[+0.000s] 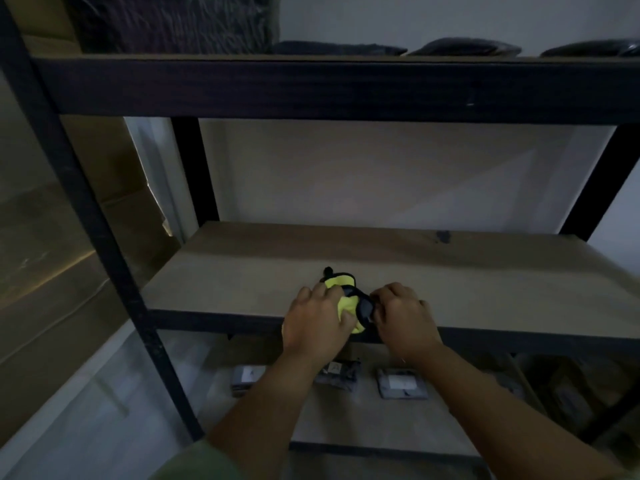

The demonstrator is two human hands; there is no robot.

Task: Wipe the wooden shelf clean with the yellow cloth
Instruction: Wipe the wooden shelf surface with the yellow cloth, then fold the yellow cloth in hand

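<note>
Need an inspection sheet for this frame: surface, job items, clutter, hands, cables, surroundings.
Surface: wooden shelf, middle tier, dark spot near back right.
Job's things: yellow cloth, black-edged, bunched at the front edge.
Clutter: grey packets on the tier below; dark bundles on the top tier.
Grippers: left hand rests on the cloth; right hand pinches its black edge.
Cables: nothing seen.
Surroundings: black frame post, cardboard boxes at left, pale wall behind.
</note>
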